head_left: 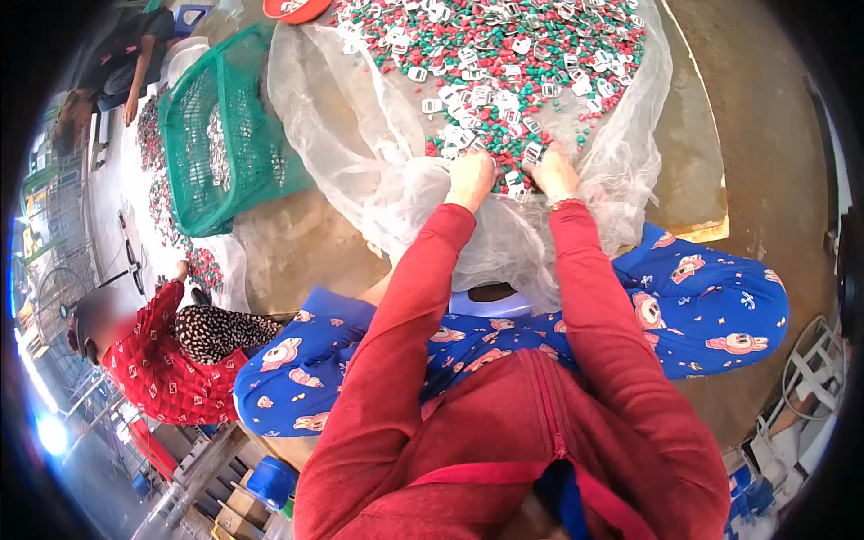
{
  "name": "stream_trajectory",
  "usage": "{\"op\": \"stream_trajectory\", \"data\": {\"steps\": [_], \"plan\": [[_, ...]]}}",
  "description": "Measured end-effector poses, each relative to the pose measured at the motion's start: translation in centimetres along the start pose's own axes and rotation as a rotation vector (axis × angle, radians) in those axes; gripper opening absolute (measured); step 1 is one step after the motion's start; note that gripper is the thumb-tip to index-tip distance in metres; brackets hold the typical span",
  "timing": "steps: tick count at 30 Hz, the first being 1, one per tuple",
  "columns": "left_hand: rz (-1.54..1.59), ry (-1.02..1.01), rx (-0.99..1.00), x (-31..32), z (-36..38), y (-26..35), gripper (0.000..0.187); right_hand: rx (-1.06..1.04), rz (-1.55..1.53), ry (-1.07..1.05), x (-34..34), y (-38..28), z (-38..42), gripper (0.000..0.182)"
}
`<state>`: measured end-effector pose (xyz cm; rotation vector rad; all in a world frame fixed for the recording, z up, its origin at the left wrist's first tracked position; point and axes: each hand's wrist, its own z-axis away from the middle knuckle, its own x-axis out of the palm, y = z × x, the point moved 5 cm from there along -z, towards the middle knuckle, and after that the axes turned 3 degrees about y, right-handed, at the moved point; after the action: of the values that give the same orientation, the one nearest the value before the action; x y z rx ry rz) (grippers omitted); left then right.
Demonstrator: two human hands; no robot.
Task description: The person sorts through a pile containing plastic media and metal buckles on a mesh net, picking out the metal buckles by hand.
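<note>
A wide heap of red and green pebble-like pieces (513,126) mixed with white buckle-like pieces (481,94) lies on a sheer white mesh cloth (387,193). At the heap's near edge my left hand (472,178) has its fingers curled in; whatever they hold is hidden. Just to its right, my right hand (553,173) pinches a white buckle-like piece (533,153) with thumb and fingers. More red, green and white pieces lie between the two hands. Both forearms reach forward over my lap.
A green mesh basket (225,193) with white pieces inside stands on the left. An orange bowl (297,9) sits at the top edge. A person in a patterned red top (175,364) works at another heap on the left; another person in dark clothes (126,54) is farther off.
</note>
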<state>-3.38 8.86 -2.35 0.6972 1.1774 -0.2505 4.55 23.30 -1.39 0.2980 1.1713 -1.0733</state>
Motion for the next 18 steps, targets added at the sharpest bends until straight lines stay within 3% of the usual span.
{"op": "stream_trajectory", "data": {"steps": [4,7,8,9,10,12,13,17,18], "plan": [[0.042,-0.071,-0.045,-1.0,-0.5,-1.9,0.033,-0.176,-0.107,-0.033,3.2,-0.3,-0.7,0.033],[0.790,-0.136,-0.357,-2.0,0.7,-5.8,0.025,-0.242,-0.489,-0.075,2.0,-1.4,-1.3,0.020],[1.044,-0.156,-0.454,-2.4,1.2,-6.9,0.023,-0.072,-0.879,-0.318,3.5,-0.7,-2.2,0.011],[1.468,-0.198,-0.449,-1.6,1.6,-8.3,0.023,-0.026,-1.164,-0.419,2.9,-1.5,-1.9,0.003],[1.683,-0.146,-0.439,-2.5,1.9,-8.8,0.021,0.021,-1.447,-0.518,1.6,-2.4,-1.6,0.005],[2.112,-0.022,-0.400,-4.4,3.2,-9.1,0.018,-0.035,-1.558,-0.486,-1.0,-3.1,-1.3,0.011],[2.174,0.061,-0.430,-5.2,3.4,-9.0,0.016,-0.066,-1.613,-0.474,-2.0,-3.6,-1.2,0.017],[2.020,0.045,-0.479,-8.3,2.5,-7.7,0.021,-0.091,-1.641,-0.524,-2.8,-2.8,-1.7,0.032],[2.004,-0.061,-0.456,-7.4,1.8,-8.4,0.021,-0.046,-1.573,-0.541,-2.3,-2.3,-2.0,0.030]]}}
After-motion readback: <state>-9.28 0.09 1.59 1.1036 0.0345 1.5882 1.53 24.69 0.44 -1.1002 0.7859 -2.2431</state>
